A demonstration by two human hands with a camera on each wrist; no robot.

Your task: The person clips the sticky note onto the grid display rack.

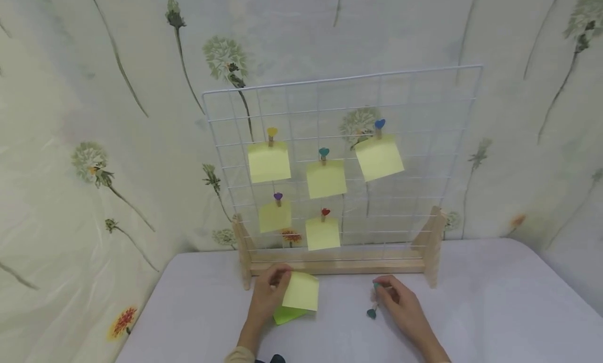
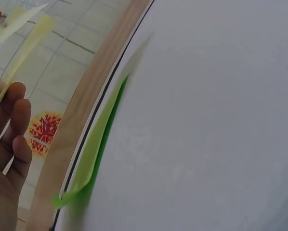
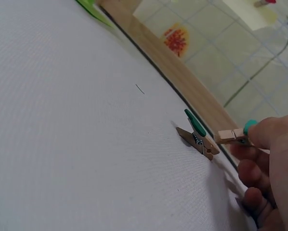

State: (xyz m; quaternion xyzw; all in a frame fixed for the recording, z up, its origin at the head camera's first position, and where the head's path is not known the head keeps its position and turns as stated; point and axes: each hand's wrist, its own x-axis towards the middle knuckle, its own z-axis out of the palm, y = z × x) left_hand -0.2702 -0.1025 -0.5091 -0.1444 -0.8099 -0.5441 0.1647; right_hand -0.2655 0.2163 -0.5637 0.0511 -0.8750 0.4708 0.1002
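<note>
My left hand (image 1: 269, 295) pinches a pale yellow sticky note (image 1: 302, 291) by its edge between thumb and fingertips, lifted off the table. Below it on the white cloth lies a bright green sticky note (image 1: 289, 315), its corner curled up in the left wrist view. With thumb and forefinger, my right hand (image 1: 400, 303) holds a small wooden clothespin (image 3: 233, 136) topped in teal. Another wooden clothespin (image 3: 198, 141) with a dark green heart lies on the cloth right beside the held one.
Behind the hands stands a white wire grid (image 1: 414, 169) on a wooden stand (image 1: 339, 267). Several yellow notes hang on it from heart clothespins, among them one under a blue heart (image 1: 379, 157) and one under a red heart (image 1: 322, 233). A dark object (image 1: 277, 359) shows at the bottom edge.
</note>
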